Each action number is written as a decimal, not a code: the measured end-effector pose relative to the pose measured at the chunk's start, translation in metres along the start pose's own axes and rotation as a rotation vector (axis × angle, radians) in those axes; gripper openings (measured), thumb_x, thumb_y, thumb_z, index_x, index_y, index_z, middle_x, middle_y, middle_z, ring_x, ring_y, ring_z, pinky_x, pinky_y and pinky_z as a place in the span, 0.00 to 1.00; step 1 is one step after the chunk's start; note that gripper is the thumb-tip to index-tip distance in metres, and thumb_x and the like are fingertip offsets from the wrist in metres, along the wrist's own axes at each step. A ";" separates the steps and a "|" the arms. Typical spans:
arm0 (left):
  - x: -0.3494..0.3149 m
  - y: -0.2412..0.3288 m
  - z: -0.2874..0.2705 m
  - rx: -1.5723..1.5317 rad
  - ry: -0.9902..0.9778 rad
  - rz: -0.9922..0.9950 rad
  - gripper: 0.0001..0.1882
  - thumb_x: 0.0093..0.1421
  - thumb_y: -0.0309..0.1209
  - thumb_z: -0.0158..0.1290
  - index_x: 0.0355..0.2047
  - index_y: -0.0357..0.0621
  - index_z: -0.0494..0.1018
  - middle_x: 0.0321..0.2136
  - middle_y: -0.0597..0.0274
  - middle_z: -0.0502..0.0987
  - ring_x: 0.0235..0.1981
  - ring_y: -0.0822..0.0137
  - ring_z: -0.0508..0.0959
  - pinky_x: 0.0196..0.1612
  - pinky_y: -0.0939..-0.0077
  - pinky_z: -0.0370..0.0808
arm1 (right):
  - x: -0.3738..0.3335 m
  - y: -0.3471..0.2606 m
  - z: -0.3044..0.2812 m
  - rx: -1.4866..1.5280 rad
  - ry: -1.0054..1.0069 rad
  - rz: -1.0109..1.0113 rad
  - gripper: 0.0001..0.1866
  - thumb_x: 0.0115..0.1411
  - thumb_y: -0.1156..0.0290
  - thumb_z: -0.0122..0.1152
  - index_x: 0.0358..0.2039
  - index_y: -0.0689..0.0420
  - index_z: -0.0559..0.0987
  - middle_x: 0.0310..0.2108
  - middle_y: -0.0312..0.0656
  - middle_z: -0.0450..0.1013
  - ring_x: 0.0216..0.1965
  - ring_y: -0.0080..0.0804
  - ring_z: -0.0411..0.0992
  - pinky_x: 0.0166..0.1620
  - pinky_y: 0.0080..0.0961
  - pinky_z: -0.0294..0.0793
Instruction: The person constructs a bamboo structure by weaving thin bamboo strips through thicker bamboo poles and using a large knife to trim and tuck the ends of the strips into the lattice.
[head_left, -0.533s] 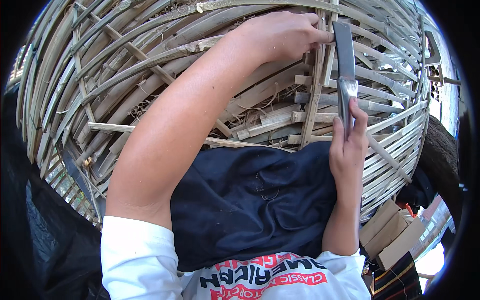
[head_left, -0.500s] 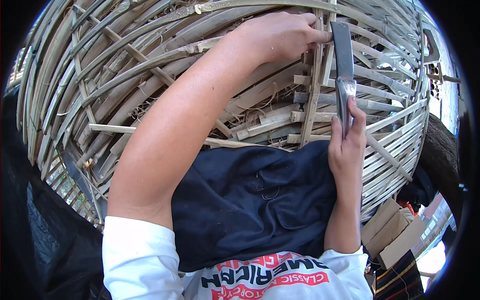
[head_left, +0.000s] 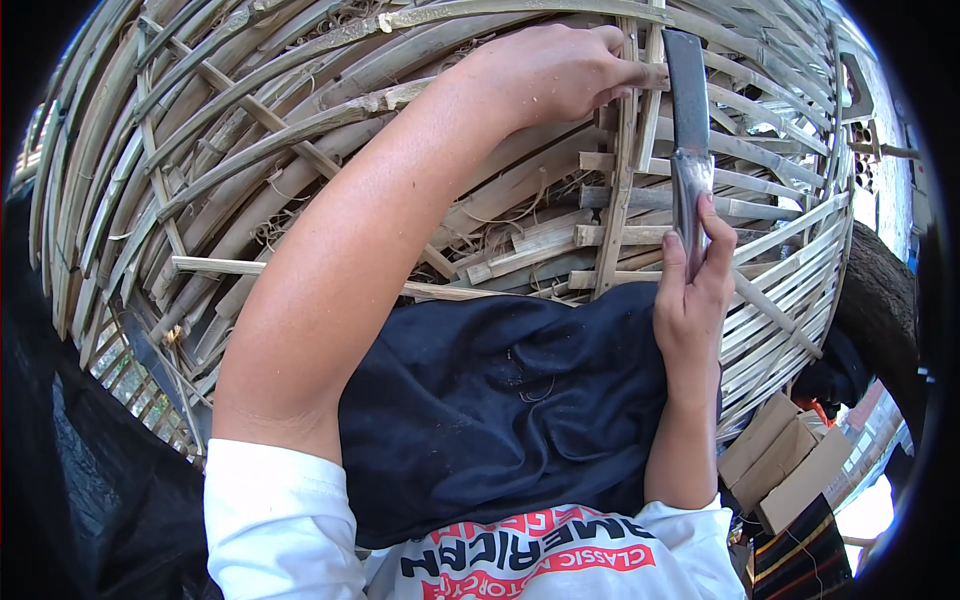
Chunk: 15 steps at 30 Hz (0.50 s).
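A large knife with a dark, square-ended blade [head_left: 686, 92] and a metal handle is in my right hand [head_left: 696, 262], which is closed round the handle. The blade points away from me and lies beside a long upright bamboo strip [head_left: 650, 120]. My left hand [head_left: 572, 72] reaches across to the far middle. Its fingers are bent round the upright bamboo strips there, with one finger stretched toward the blade; the far fingertips are partly hidden. Woven bamboo slats [head_left: 750, 205] cross these strips below and to the right.
A large curved bamboo weave [head_left: 250, 110] fills the far side and left, with loose splints [head_left: 545, 235] and curled shavings in it. Dark cloth [head_left: 500, 390] covers my lap. At the right are a tree trunk [head_left: 880, 300] and an open cardboard box [head_left: 785, 455]. Black sheeting [head_left: 110, 480] hangs at the left.
The knife has shifted very slightly away from me beside the strip. My left hand keeps its hold, and the whole view has moved a little.
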<state>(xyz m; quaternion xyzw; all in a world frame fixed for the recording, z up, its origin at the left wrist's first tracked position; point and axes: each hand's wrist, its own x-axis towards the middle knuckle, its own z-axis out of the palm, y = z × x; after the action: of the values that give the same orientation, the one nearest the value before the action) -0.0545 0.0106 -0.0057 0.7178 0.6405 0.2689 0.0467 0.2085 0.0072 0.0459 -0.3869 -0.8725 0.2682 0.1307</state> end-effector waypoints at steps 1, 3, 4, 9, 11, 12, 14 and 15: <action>-0.001 0.002 -0.001 0.026 -0.015 0.006 0.25 0.64 0.27 0.50 0.59 0.71 0.73 0.36 0.53 0.77 0.37 0.53 0.81 0.42 0.62 0.79 | -0.006 -0.001 0.001 0.104 0.084 -0.029 0.23 0.67 0.78 0.53 0.61 0.59 0.62 0.58 0.54 0.68 0.38 0.33 0.69 0.39 0.24 0.69; 0.000 0.006 -0.001 0.016 0.017 -0.016 0.26 0.64 0.26 0.50 0.59 0.72 0.72 0.38 0.54 0.77 0.36 0.53 0.81 0.40 0.62 0.79 | -0.010 -0.002 -0.001 0.210 0.165 -0.054 0.23 0.69 0.76 0.51 0.62 0.57 0.60 0.59 0.47 0.67 0.24 0.12 0.63 0.25 0.11 0.64; -0.001 0.006 -0.004 -0.005 0.005 -0.008 0.27 0.64 0.26 0.49 0.60 0.72 0.71 0.39 0.55 0.77 0.35 0.53 0.82 0.40 0.62 0.79 | -0.009 -0.005 -0.005 0.216 0.165 -0.050 0.23 0.69 0.76 0.51 0.62 0.58 0.61 0.60 0.47 0.66 0.24 0.13 0.63 0.26 0.12 0.65; -0.001 0.004 -0.005 0.029 -0.041 0.024 0.28 0.65 0.27 0.48 0.62 0.74 0.68 0.40 0.56 0.76 0.34 0.53 0.82 0.39 0.60 0.80 | -0.007 -0.005 -0.006 0.159 0.146 -0.061 0.23 0.66 0.79 0.52 0.61 0.60 0.62 0.58 0.51 0.67 0.34 0.25 0.67 0.36 0.19 0.68; -0.001 0.006 -0.003 0.079 -0.036 0.013 0.28 0.64 0.26 0.47 0.62 0.74 0.68 0.39 0.55 0.76 0.35 0.52 0.82 0.39 0.61 0.81 | 0.001 -0.005 -0.003 0.066 0.102 -0.053 0.23 0.63 0.82 0.54 0.59 0.64 0.64 0.55 0.59 0.71 0.55 0.48 0.74 0.55 0.35 0.72; 0.004 0.006 -0.004 0.231 -0.104 -0.016 0.30 0.64 0.25 0.47 0.62 0.75 0.67 0.40 0.55 0.76 0.37 0.52 0.83 0.39 0.61 0.81 | 0.008 -0.007 -0.005 0.031 0.040 -0.045 0.23 0.63 0.82 0.55 0.59 0.64 0.64 0.54 0.59 0.72 0.54 0.50 0.74 0.55 0.35 0.72; -0.001 0.006 -0.008 0.203 -0.105 -0.001 0.30 0.64 0.24 0.47 0.63 0.75 0.66 0.41 0.54 0.75 0.37 0.52 0.83 0.39 0.61 0.81 | 0.008 -0.007 -0.006 -0.006 -0.019 -0.039 0.23 0.63 0.82 0.55 0.58 0.65 0.65 0.52 0.60 0.73 0.54 0.51 0.74 0.55 0.35 0.72; -0.003 0.008 -0.010 0.175 -0.112 0.008 0.31 0.64 0.24 0.47 0.63 0.75 0.66 0.41 0.54 0.75 0.37 0.53 0.83 0.39 0.61 0.82 | -0.001 -0.004 -0.005 0.043 0.051 -0.054 0.23 0.65 0.80 0.53 0.60 0.61 0.64 0.53 0.55 0.72 0.40 0.34 0.71 0.41 0.26 0.70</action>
<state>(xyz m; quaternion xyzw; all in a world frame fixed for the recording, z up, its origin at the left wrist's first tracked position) -0.0519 0.0038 0.0050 0.7356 0.6550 0.1718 0.0186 0.2084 0.0062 0.0521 -0.3670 -0.8730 0.2735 0.1684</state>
